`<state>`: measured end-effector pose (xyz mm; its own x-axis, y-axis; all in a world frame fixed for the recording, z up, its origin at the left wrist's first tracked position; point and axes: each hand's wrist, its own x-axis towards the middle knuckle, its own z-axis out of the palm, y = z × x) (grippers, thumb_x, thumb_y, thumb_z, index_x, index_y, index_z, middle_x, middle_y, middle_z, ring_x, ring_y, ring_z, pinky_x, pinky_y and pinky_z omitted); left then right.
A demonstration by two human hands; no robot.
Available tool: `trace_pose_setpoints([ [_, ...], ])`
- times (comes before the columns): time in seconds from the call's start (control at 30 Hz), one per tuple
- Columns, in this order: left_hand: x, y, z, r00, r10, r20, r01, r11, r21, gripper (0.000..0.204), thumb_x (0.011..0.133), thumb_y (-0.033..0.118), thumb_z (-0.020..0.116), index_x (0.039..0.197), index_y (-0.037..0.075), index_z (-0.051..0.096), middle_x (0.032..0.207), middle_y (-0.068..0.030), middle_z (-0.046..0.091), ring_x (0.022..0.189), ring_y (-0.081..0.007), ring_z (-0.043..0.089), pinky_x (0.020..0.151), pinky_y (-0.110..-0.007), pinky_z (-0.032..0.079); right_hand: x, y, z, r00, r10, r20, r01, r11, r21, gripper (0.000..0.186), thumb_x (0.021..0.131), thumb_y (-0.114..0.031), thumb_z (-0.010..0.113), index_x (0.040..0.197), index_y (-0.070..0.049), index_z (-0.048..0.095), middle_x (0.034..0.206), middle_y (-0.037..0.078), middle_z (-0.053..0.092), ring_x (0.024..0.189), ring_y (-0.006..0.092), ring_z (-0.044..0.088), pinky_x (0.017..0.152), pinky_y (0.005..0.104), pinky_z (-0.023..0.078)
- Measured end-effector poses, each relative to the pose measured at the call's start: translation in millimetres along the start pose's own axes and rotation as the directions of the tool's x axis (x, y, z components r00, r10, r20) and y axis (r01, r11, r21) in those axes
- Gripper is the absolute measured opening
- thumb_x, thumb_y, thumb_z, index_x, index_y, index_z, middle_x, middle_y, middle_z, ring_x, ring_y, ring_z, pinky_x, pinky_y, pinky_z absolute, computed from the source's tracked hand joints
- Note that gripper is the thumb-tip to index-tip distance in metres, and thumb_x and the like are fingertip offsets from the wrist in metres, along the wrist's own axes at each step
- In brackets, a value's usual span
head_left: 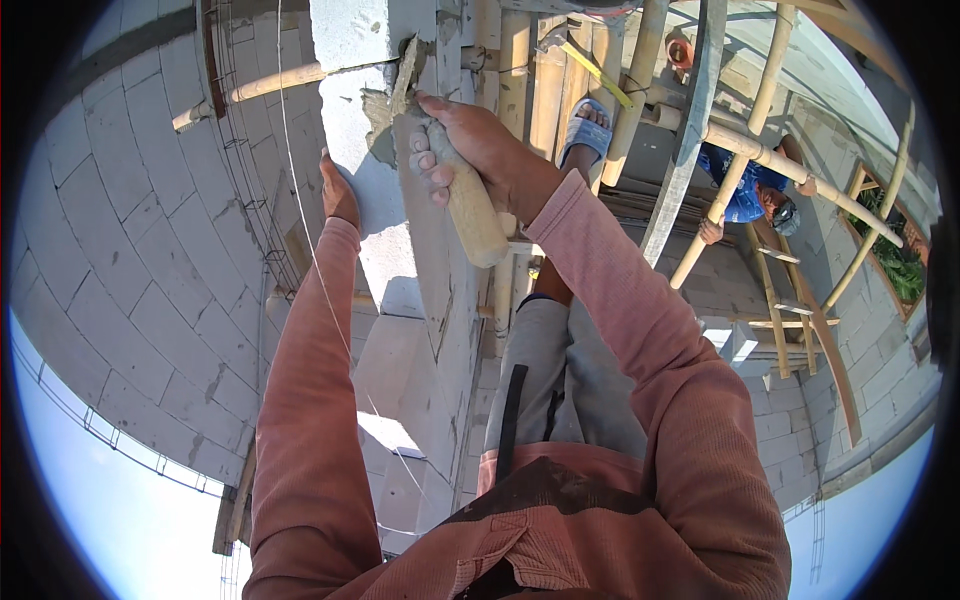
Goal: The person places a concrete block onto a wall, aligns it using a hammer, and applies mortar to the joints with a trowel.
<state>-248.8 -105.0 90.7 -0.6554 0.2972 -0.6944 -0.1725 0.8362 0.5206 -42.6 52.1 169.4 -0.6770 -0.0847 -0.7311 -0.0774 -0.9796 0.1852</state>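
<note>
Trowel (478, 222) is grasped in the right hand (478, 150), whose fingers are clenched round its wooden handle; its mortar-smeared blade is held beside the upper part of the white block wall (386, 250), where wet mortar (379, 128) is spread near the edge. The left hand (341, 194) is released, its fingers stretched along the wall's left edge. Just to the left, a thin string (291, 160) is strung across the open room, which is also crossed by a bamboo pole (275, 83). To the right, room is narrowed by a sandalled foot (587, 130) and upright poles. Farther right, a slanting pole (770, 157) is gripped by a co-worker (745, 200) near a wooden ladder (779, 254). Far left, the gap is bounded by a grey block wall (130, 200).
</note>
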Motion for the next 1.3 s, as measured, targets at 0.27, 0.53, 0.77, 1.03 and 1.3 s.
trace_pose_setpoints([
  [0.27,15,-11,-7,0.999,-0.033,0.003,0.033,0.999,-0.039,0.083,0.094,0.071,0.026,0.145,0.008,0.044,0.124,-0.0159,0.062,0.105,-0.0247,0.063,0.096,-0.034,0.048,-11,22,-57,0.989,-0.017,0.150,0.014,1.000,0.019,0.042,0.101,-0.049,0.046,0.086,-0.010,0.050,0.063,0.001,0.049,0.043,0.0108,0.045,0.044,0.0307,0.042],
  [0.53,13,-15,-5,0.998,-0.052,0.022,0.051,0.998,0.032,0.083,0.096,0.072,0.022,0.152,0.013,0.035,0.130,-0.0174,0.058,0.109,-0.0260,0.062,0.100,-0.035,0.046,34,5,-44,0.997,-0.021,-0.080,0.011,0.991,-0.131,0.044,0.101,-0.048,0.046,0.077,-0.011,0.051,0.059,0.001,0.051,0.033,0.0122,0.041,0.034,0.0307,0.038],
  [0.77,21,-23,-10,0.999,-0.016,0.046,0.015,0.999,0.030,0.083,0.096,0.074,0.019,0.155,0.017,0.028,0.142,-0.0172,0.049,0.119,-0.0264,0.055,0.106,-0.035,0.041,-24,21,-46,0.999,-0.019,-0.029,0.008,0.938,-0.347,0.054,0.097,-0.059,0.046,0.082,-0.007,0.051,0.063,0.005,0.050,0.039,0.0158,0.045,0.040,0.0335,0.041],
  [1.03,26,-23,-3,0.998,0.021,0.054,-0.018,0.999,-0.050,0.078,0.099,0.067,0.021,0.150,0.010,0.037,0.135,-0.0155,0.055,0.113,-0.0255,0.059,0.101,-0.034,0.044,74,16,-120,0.979,-0.082,-0.188,0.063,0.993,-0.104,0.054,0.098,-0.058,0.046,0.078,-0.008,0.047,0.061,0.004,0.045,0.044,0.0151,0.043,0.043,0.0324,0.038],
  [1.3,10,-8,-4,0.999,-0.042,-0.013,0.042,0.999,-0.024,0.072,0.100,0.059,0.022,0.144,0.007,0.044,0.127,-0.0161,0.061,0.108,-0.0259,0.063,0.097,-0.034,0.046,61,16,-74,0.968,-0.242,-0.069,0.216,0.940,-0.262,0.045,0.098,-0.047,0.050,0.082,-0.005,0.047,0.060,0.005,0.047,0.039,0.0152,0.039,0.040,0.0327,0.035],
])
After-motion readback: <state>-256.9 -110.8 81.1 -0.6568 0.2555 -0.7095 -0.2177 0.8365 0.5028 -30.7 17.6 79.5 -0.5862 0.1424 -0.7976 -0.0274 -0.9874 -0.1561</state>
